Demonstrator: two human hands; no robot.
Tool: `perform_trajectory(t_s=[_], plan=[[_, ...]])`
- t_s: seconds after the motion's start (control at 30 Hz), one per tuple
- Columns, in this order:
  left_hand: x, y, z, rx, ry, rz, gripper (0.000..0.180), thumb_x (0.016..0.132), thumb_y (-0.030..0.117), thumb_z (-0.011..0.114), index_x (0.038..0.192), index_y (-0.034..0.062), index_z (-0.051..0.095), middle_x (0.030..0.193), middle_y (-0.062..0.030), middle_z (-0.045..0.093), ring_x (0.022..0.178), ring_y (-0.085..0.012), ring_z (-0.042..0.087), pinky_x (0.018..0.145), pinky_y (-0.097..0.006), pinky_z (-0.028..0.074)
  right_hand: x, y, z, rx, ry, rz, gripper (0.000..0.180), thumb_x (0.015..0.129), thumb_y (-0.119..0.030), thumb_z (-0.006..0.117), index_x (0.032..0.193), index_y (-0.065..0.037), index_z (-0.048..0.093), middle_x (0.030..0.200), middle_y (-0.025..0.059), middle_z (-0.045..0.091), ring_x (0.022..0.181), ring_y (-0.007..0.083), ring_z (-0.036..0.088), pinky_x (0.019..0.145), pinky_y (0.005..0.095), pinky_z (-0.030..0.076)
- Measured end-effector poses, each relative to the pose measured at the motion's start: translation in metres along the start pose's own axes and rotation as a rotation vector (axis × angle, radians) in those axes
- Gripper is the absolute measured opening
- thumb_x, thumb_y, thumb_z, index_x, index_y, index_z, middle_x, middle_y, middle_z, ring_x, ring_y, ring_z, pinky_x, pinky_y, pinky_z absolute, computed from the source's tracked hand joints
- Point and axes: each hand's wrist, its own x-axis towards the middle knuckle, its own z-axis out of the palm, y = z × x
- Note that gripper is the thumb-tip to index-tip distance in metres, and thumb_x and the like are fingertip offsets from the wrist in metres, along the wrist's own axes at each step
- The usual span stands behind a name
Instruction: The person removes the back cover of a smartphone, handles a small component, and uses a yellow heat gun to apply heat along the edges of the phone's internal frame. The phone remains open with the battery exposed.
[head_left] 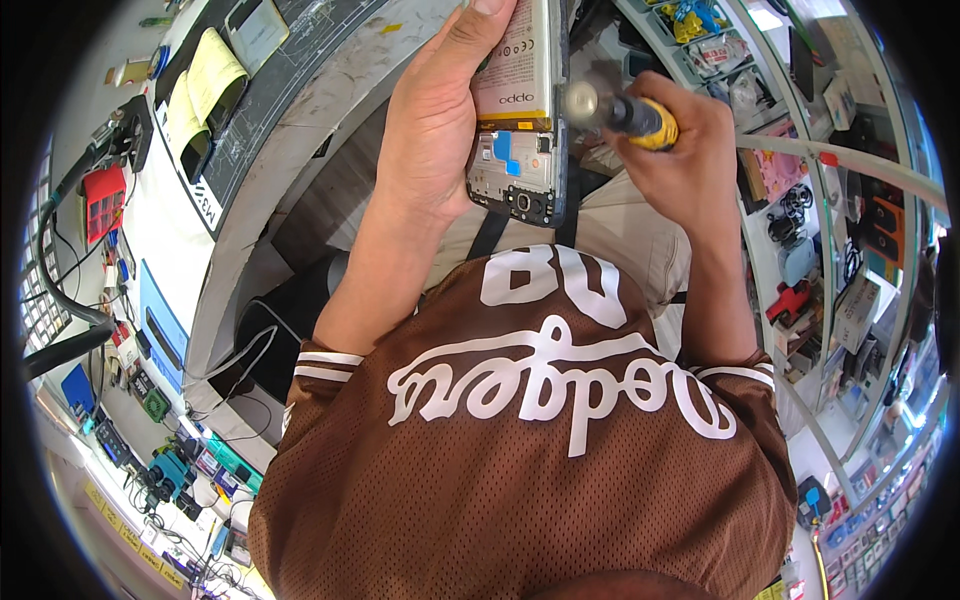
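My left hand (435, 120) grips an opened smartphone (520, 120) with its back cover off, held upright in front of my chest. The battery and the circuit board with the camera ring show. My right hand (690, 150) is closed around a screwdriver with a yellow-and-black handle (645, 118). Its tip end meets the phone's right edge near the board. Both forearms rise from my brown jersey.
A grey workbench (300, 130) curves along the left, with a dark cutting mat (270, 90), yellow notes and a phone on it. Small tools, cables and a red box lie further left. Glass display shelves (830, 200) with accessories stand at the right.
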Motion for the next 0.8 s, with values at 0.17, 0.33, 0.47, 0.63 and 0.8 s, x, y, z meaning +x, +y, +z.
perform_trajectory(t_s=[0.17, 0.33, 0.47, 0.63, 0.8], plan=[[-0.003, 0.000, 0.015, -0.081, 0.047, 0.024, 0.054, 0.107, 0.042, 0.056, 0.137, -0.0023, 0.057, 0.114, -0.0138, 0.074, 0.090, -0.0167, 0.075, 0.077, -0.027, 0.064, 0.001, 0.001, -0.001, -0.005, 0.013, 0.007, 0.020, 0.075, -0.016, 0.082, 0.084, -0.004, 0.069, 0.065, 0.0135, 0.059, 0.054, 0.0301, 0.051, 0.055, 0.0347, 0.045], [0.000, 0.000, 0.007, 0.011, 0.005, 0.019, 0.054, 0.107, 0.042, 0.056, 0.137, -0.0021, 0.057, 0.115, -0.0142, 0.074, 0.091, -0.0176, 0.075, 0.078, -0.029, 0.064, -0.001, -0.003, -0.002, 0.024, -0.011, -0.009, 0.020, 0.075, -0.016, 0.082, 0.084, -0.004, 0.069, 0.064, 0.0130, 0.059, 0.055, 0.0298, 0.052, 0.055, 0.0342, 0.045], [-0.002, -0.001, 0.017, 0.001, 0.116, 0.014, 0.054, 0.107, 0.043, 0.056, 0.137, -0.0017, 0.057, 0.113, -0.0137, 0.074, 0.089, -0.0173, 0.076, 0.073, -0.027, 0.065, -0.004, -0.002, -0.002, 0.032, -0.008, 0.011, 0.019, 0.076, -0.012, 0.080, 0.084, -0.003, 0.066, 0.065, 0.0111, 0.057, 0.057, 0.0236, 0.051, 0.057, 0.0317, 0.045], [-0.002, -0.001, 0.006, 0.032, 0.031, 0.019, 0.054, 0.107, 0.043, 0.056, 0.136, -0.0016, 0.058, 0.112, -0.0134, 0.074, 0.087, -0.0165, 0.076, 0.071, -0.027, 0.065, -0.007, -0.002, -0.005, 0.004, -0.049, -0.019, 0.018, 0.077, -0.005, 0.078, 0.085, 0.000, 0.062, 0.066, 0.0069, 0.054, 0.061, 0.0120, 0.048, 0.061, 0.0268, 0.044], [-0.010, 0.002, 0.018, 0.077, 0.067, 0.025, 0.053, 0.106, 0.043, 0.058, 0.133, -0.0015, 0.059, 0.111, -0.0130, 0.075, 0.087, -0.0175, 0.076, 0.072, -0.028, 0.065, -0.005, -0.003, -0.005, 0.024, -0.004, 0.031, 0.020, 0.074, -0.013, 0.080, 0.084, -0.002, 0.066, 0.065, 0.0119, 0.057, 0.058, 0.0245, 0.054, 0.057, 0.0326, 0.045]])
